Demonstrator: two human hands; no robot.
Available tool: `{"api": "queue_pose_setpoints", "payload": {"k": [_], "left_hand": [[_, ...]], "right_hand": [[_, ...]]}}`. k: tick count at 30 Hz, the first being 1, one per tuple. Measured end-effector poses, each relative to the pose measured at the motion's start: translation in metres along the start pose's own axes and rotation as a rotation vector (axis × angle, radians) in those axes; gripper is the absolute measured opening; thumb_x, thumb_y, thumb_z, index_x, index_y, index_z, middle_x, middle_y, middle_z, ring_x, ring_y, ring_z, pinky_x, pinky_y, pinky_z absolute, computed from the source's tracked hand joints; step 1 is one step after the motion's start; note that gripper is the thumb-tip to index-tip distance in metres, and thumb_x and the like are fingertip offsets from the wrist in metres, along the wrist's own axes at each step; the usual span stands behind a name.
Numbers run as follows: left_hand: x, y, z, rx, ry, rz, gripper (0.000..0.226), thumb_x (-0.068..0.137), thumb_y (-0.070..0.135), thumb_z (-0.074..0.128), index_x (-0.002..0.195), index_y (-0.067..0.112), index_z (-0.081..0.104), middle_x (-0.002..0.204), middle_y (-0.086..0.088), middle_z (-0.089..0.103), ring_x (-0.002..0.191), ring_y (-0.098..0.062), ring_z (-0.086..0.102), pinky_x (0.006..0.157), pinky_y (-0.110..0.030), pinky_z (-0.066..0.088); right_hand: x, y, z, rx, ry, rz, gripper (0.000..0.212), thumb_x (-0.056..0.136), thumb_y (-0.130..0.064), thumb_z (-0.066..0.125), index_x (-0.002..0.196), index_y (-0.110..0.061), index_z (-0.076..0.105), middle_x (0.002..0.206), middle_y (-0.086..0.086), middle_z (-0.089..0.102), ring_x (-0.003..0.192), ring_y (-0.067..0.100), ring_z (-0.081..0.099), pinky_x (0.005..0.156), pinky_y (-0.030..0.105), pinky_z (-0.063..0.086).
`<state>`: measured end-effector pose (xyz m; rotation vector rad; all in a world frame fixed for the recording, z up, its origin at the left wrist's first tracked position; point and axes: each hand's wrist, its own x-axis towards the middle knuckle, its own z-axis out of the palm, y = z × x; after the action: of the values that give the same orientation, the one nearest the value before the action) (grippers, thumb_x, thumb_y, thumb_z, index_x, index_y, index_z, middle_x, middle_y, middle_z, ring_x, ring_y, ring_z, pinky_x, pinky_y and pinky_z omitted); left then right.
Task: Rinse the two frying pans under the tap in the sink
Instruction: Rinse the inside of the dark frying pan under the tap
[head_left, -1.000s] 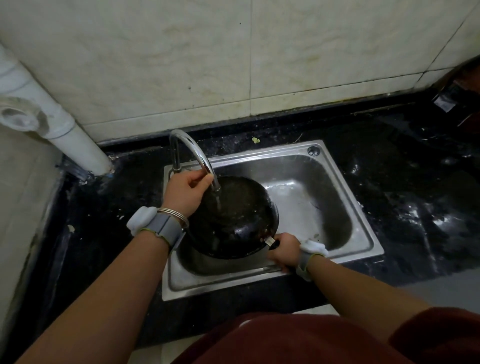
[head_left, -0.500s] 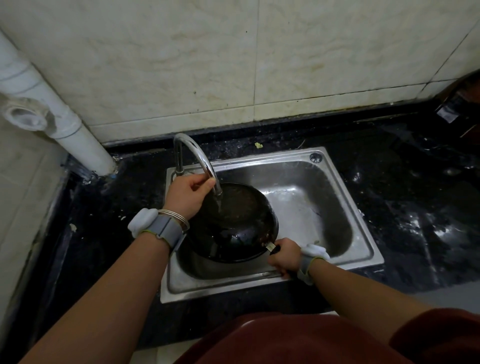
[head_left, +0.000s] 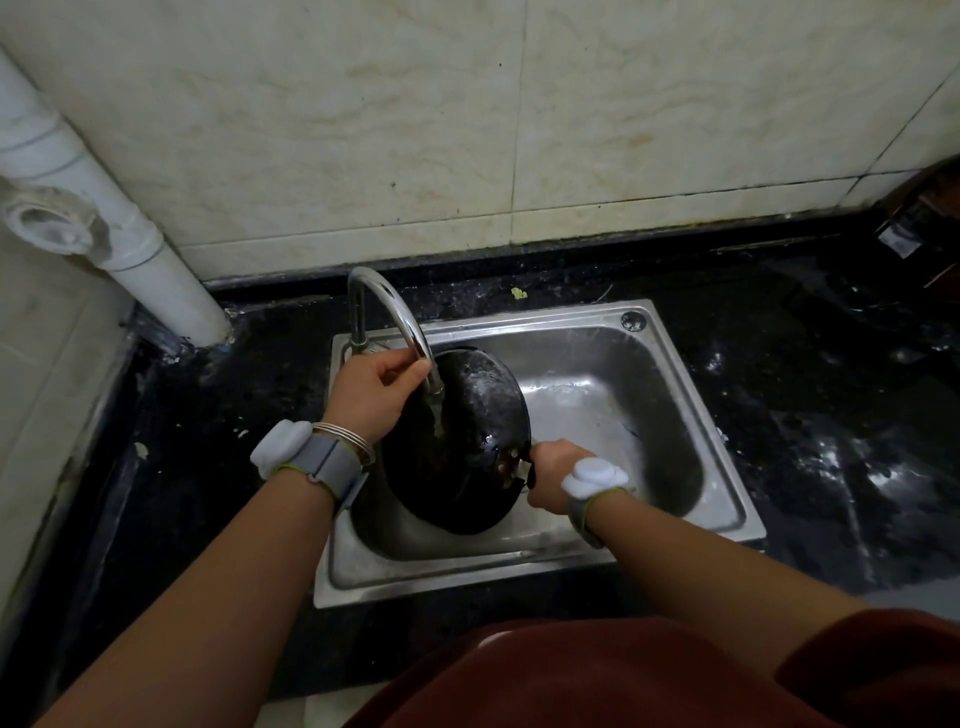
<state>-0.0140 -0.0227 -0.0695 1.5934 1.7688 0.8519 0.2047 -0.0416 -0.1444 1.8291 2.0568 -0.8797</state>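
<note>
Tilted steeper now, round black metal frying pan (head_left: 483, 415) is gripped: rim by left hand (head_left: 370, 397), handle (pointing right) by right hand (head_left: 548, 469).

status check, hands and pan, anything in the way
Left hand grips frying pan rim, right hand grips its handle. Pan tilted in sink, tap water running into it. Nothing blocking; second pan not in view.

Just behind the grip of the left hand (head_left: 369, 395) sit thin metal bangles (head_left: 345, 435), then a grey fabric wristband (head_left: 332, 465) edged in yellow-green, carrying a rounded white pod (head_left: 280, 447). Behind the grip of the right hand (head_left: 550, 475) is a matching band (head_left: 584, 519) with a second pod (head_left: 595, 475). Both forearms are bare. Farthest back from the grips are a dark red sleeve (head_left: 872, 670) and a dark red garment (head_left: 597, 680).
</note>
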Motion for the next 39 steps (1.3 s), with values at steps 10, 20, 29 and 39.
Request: {"api": "queue_pose_setpoints", "payload": {"k": [10,20,29,39], "left_hand": [[0.001,-0.002,0.001,-0.019,0.013,-0.003,0.022,0.088,0.022,0.061,0.101,0.009,0.073,0.081,-0.001,0.068,0.072,-0.001,0.058,0.071,-0.008,0.041],[-0.002,0.007,0.001,0.001,0.072,-0.056,0.025,0.086,0.025,0.064,0.104,0.011,0.073,0.098,-0.007,0.074,0.090,-0.010,0.062,0.082,-0.017,0.039],[-0.007,0.008,-0.001,0.015,0.067,-0.067,0.025,0.087,0.028,0.063,0.104,0.014,0.073,0.097,-0.006,0.074,0.094,-0.015,0.065,0.081,-0.018,0.040],[-0.004,0.007,-0.005,-0.009,0.034,-0.062,0.025,0.084,0.025,0.066,0.103,0.012,0.073,0.094,-0.004,0.073,0.091,-0.011,0.064,0.082,-0.020,0.043]], "right_hand": [[0.012,-0.030,-0.022,-0.212,-0.028,-0.076,0.029,0.089,-0.017,0.055,0.117,-0.012,0.064,0.118,0.010,0.065,0.105,0.030,0.064,0.075,0.028,0.043],[0.009,-0.059,-0.035,-0.203,-0.029,-0.133,0.030,0.095,-0.024,0.050,0.118,-0.009,0.063,0.121,0.013,0.063,0.113,0.031,0.060,0.077,0.036,0.044],[0.008,-0.079,-0.046,-0.216,-0.022,-0.075,0.035,0.095,-0.026,0.050,0.124,-0.011,0.060,0.127,0.009,0.061,0.116,0.026,0.058,0.060,0.024,0.033],[0.013,-0.090,-0.051,-0.496,-0.305,0.081,0.015,0.101,-0.025,0.040,0.112,-0.027,0.051,0.083,-0.004,0.043,0.087,0.010,0.050,0.044,0.029,0.025]]}}
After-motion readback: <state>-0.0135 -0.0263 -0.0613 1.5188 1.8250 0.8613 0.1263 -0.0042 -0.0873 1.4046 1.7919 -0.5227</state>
